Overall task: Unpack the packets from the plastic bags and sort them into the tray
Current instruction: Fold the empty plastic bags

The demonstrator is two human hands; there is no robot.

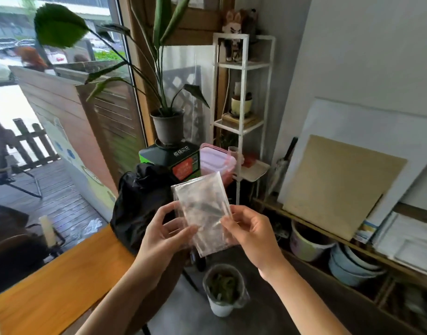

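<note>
Both hands up at chest height, well off the wooden tabletop (62,281), sharing one clear plastic bag (204,213).

Left hand (164,234): thumb across the bag's lower left face, fingers curled behind it. This hand looks to be carrying the weight. Right hand (247,232): thumb and forefinger pinch the bag's right edge at about mid-height, other fingers loosely curled below. Hands are close together, bag between them, not touching each other.

Bag stands roughly upright, long axis running from bottom near the left palm up and slightly away from the camera; top edge tilts a little left. Contents read as pale flat packets stacked inside, but film glare and blur hide count and print. Can't tell which end is the opening.

Key relation: bag sits dead centre between the hands, long axis vertical, right hand on the free side edge and nearer any seam there. My read: the right hand peels or reaches in while the left anchors.

The tray isn't in view; can't say which way the packets go next.

Behind the bag: black bag (140,201) on the table's far end, potted plant (167,124), white shelf unit (242,117). Small lined bin (223,288) on the floor below the hands.
</note>
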